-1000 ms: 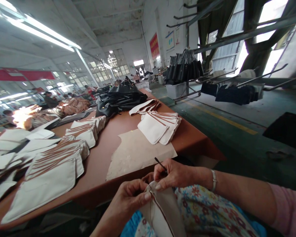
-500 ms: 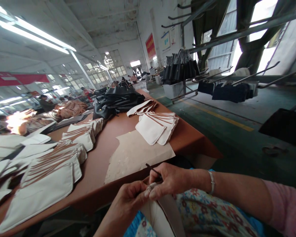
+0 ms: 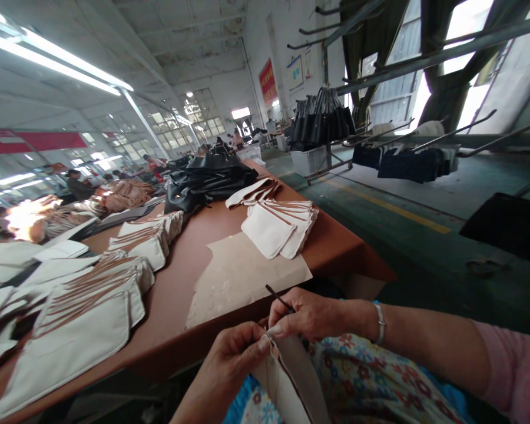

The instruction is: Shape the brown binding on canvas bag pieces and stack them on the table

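A white pouch piece with a brown-edged opening (image 3: 287,377) lies over my lap, its top end pinched between my hands. My left hand (image 3: 236,353) is closed on that end, thumb and fingers pressed together at the edge. My right hand (image 3: 302,315) also pinches the edge there, thumb beside my left thumb. A thin dark stick-like tool (image 3: 277,297) pokes up out of my right fingers; its lower end is hidden by the hand. The small detail under my fingertips is too covered to make out.
On the brown table (image 3: 176,282) lie a sheet of brown paper (image 3: 234,277), a fanned stack of white pouches (image 3: 271,229), more white pouches (image 3: 88,318) at left and a black leather pile (image 3: 207,182). A metal rack (image 3: 424,65) with hanging bags stands at right.
My right hand has shifted slightly, and the dark tool now leans differently, its tip further right. More of the pouch's edge shows below my fingers. My left hand keeps its pinch.
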Demonstrator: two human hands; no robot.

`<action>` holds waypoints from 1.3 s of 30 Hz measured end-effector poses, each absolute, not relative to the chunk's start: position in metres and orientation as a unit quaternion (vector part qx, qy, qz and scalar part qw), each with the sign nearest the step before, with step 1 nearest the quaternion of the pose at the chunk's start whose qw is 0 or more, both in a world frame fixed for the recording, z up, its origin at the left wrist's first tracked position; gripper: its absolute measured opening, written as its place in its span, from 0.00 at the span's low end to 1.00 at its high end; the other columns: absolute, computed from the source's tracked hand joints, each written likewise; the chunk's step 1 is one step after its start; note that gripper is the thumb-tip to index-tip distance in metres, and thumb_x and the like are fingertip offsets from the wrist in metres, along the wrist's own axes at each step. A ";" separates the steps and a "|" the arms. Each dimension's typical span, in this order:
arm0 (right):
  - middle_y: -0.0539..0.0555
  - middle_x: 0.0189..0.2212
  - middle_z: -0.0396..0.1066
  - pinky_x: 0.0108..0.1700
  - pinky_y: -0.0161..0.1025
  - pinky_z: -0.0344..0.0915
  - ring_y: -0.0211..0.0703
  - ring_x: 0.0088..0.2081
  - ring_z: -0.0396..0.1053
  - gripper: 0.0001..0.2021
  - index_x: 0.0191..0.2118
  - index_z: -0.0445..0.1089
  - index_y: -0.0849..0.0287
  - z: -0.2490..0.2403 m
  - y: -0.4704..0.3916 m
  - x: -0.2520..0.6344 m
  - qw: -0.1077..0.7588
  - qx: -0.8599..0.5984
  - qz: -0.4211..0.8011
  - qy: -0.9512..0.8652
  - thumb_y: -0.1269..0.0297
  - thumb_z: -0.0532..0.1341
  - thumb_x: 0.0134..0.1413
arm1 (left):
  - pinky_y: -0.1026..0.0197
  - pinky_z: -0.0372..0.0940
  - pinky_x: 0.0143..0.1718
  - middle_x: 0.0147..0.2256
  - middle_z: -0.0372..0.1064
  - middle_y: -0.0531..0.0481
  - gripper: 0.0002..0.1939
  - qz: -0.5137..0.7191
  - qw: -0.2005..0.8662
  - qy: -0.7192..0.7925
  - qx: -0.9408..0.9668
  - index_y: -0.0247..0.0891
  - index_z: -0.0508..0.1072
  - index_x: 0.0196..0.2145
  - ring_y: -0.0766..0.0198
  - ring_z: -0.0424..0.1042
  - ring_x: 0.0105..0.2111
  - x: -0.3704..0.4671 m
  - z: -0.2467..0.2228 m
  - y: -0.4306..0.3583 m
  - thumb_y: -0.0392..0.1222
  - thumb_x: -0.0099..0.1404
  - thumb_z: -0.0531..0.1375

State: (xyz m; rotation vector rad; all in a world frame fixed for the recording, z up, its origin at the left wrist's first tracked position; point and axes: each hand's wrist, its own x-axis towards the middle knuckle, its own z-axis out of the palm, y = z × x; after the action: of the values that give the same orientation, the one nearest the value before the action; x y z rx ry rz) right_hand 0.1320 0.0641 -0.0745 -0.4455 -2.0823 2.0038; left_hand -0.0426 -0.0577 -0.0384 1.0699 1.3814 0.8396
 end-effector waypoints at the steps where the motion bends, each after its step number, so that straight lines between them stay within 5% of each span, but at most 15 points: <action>1: 0.45 0.20 0.63 0.21 0.28 0.54 0.29 0.19 0.56 0.14 0.36 0.72 0.65 -0.072 0.063 0.132 0.115 -0.154 0.671 -0.716 0.56 0.64 0.51 | 0.65 0.52 0.29 0.25 0.66 0.51 0.15 0.354 0.570 0.586 0.455 0.32 0.73 0.29 0.67 0.58 0.27 -0.042 -0.038 -0.058 0.50 0.61 0.63; 5: 0.46 0.21 0.64 0.25 0.28 0.55 0.30 0.23 0.56 0.12 0.32 0.73 0.66 -0.068 0.062 0.132 0.162 -0.151 0.614 -0.757 0.60 0.66 0.47 | 0.65 0.52 0.30 0.26 0.67 0.51 0.15 0.352 0.570 0.591 0.449 0.32 0.74 0.30 0.67 0.58 0.27 -0.041 -0.036 -0.058 0.50 0.62 0.63; 11: 0.45 0.21 0.63 0.23 0.26 0.55 0.29 0.21 0.56 0.16 0.35 0.72 0.65 -0.072 0.065 0.133 0.112 -0.137 0.659 -0.731 0.54 0.66 0.49 | 0.65 0.52 0.29 0.24 0.66 0.52 0.15 0.367 0.568 0.584 0.449 0.32 0.74 0.27 0.68 0.57 0.26 -0.041 -0.035 -0.059 0.49 0.61 0.64; 23: 0.43 0.18 0.60 0.15 0.24 0.52 0.27 0.16 0.54 0.06 0.30 0.69 0.64 -0.058 0.058 0.127 0.107 -0.174 0.683 -0.702 0.66 0.64 0.47 | 0.65 0.50 0.27 0.20 0.63 0.54 0.11 0.384 0.514 0.633 0.434 0.32 0.72 0.22 0.69 0.55 0.24 -0.028 -0.031 -0.054 0.43 0.53 0.65; 31: 0.42 0.17 0.61 0.13 0.26 0.52 0.28 0.11 0.55 0.11 0.33 0.68 0.62 -0.068 0.061 0.133 0.077 -0.160 0.741 -0.648 0.58 0.63 0.49 | 0.65 0.52 0.27 0.20 0.66 0.53 0.11 0.416 0.519 0.624 0.411 0.33 0.74 0.23 0.68 0.58 0.23 -0.023 -0.032 -0.057 0.44 0.55 0.63; 35: 0.43 0.20 0.63 0.17 0.26 0.52 0.27 0.16 0.56 0.15 0.34 0.69 0.63 -0.071 0.062 0.133 0.119 -0.150 0.695 -0.693 0.55 0.66 0.47 | 0.66 0.52 0.26 0.21 0.66 0.52 0.15 0.380 0.488 0.647 0.446 0.33 0.74 0.25 0.66 0.59 0.24 -0.026 -0.034 -0.056 0.50 0.57 0.64; 39: 0.46 0.21 0.65 0.22 0.26 0.53 0.29 0.22 0.56 0.08 0.29 0.69 0.65 -0.065 0.058 0.129 0.171 -0.164 0.621 -0.747 0.66 0.65 0.44 | 0.67 0.52 0.25 0.23 0.65 0.53 0.14 0.352 0.463 0.664 0.470 0.34 0.74 0.25 0.66 0.59 0.26 -0.027 -0.035 -0.056 0.49 0.58 0.64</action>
State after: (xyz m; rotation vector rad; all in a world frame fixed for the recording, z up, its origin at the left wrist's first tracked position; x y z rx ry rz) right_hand 0.1294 0.0584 -0.0649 -0.4659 -2.1209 1.7649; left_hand -0.0271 -0.0559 -0.0352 1.1548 1.6323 0.8664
